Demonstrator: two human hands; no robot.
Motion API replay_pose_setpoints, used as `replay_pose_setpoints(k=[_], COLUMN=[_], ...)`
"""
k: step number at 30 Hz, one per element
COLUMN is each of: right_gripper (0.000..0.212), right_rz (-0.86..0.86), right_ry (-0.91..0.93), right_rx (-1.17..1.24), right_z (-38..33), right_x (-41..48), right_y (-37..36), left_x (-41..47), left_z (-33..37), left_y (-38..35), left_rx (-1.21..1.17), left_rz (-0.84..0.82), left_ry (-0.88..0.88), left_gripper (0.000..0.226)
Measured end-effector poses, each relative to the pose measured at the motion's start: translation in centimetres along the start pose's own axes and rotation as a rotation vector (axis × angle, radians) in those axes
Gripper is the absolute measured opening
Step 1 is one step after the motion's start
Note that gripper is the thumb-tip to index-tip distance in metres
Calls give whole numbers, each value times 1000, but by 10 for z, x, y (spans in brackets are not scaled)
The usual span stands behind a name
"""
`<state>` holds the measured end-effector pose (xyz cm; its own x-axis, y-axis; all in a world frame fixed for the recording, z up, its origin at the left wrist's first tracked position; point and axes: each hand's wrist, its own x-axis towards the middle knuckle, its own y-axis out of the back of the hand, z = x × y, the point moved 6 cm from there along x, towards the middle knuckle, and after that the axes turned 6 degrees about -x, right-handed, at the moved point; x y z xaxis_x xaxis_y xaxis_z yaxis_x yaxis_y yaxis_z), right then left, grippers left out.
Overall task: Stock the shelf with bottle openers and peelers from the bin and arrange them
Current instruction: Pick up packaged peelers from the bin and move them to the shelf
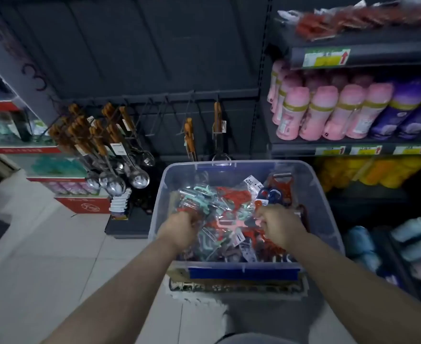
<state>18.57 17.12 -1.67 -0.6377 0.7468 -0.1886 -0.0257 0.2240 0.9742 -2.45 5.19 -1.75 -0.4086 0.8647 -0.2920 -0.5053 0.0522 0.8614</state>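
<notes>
Stocking day: the dark shelf rack [159, 98] in front of me carries ladles [120, 157] on its left hooks and just two wooden-handled tools [189, 135] further right. The hooks [154, 120] between them hang bare, so the job looks barely begun. Below the rack, the clear plastic bin [313, 184] sits heaped with packets [226, 202] of red, teal and pink peelers and bottle openers. I can spot none of these on the rack. My left grip [179, 228] is curled into the packets, and my right grip [280, 225] is pinched on a pale pink one. Nearly all the hanging and arranging remains.
</notes>
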Motion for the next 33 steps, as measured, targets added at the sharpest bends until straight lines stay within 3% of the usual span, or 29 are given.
replay_pose_setpoints(k=[3, 10, 18, 28, 33], right_gripper=[16, 28, 15, 18, 15], right_rz=[14, -63, 231, 136, 105], right_ry=[51, 38, -211, -303, -296], right_rx=[-95, -243, 148, 314, 384], right_z=[-10, -14, 42, 76, 81], right_x=[15, 30, -2, -20, -16], right_y=[-7, -23, 16, 4, 7], left_x=[12, 28, 44, 40, 36], left_z=[-11, -21, 7, 32, 23], left_y=[-2, -6, -19, -52, -50], left_rx=[32, 41, -1, 147, 134], left_rz=[-16, -36, -50, -78, -138], left_ry=[12, -6, -82, 36, 201], left_gripper=[21, 18, 19, 20, 34])
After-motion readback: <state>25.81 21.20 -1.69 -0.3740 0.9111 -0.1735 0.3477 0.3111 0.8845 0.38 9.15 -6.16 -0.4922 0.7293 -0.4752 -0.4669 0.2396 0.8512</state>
